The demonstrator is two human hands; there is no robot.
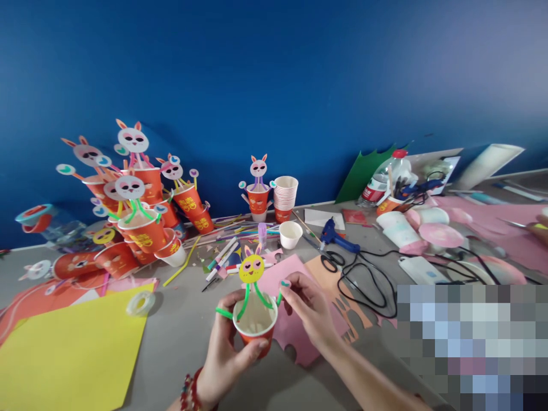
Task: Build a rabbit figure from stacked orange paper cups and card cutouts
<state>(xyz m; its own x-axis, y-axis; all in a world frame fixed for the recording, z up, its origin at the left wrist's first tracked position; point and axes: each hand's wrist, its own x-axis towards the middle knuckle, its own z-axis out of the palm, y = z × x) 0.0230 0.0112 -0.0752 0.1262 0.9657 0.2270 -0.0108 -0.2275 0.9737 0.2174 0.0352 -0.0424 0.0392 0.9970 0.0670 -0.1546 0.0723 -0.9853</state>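
While the left hand (226, 348) holds a red paper cup (256, 328) above the table (171, 342), near its front edge, the fingers are clamped around the cup's wall, with the thumb on the near side. The cup's open mouth faces up toward the head view. From inside it two green stems (247, 295) rise to a yellow rabbit face (250, 269), and a short green strip juts out on either side. On the right-hand strip is a small disc (285, 283), and the right hand (310, 311) has its fingers pinched together on it. Beneath this hand lies a pink sheet (295, 341). A yellow sheet (77, 348) covers the table's near left corner, with a tape roll (140, 303) at its far side. Finished-looking rabbit cups (145, 231) crowd the left end. Along the far edge stands a cup stack (285, 197), with a white cup (290, 234) nearer; right of it lie a blue glue gun (338, 237) and black scissors (333, 262).
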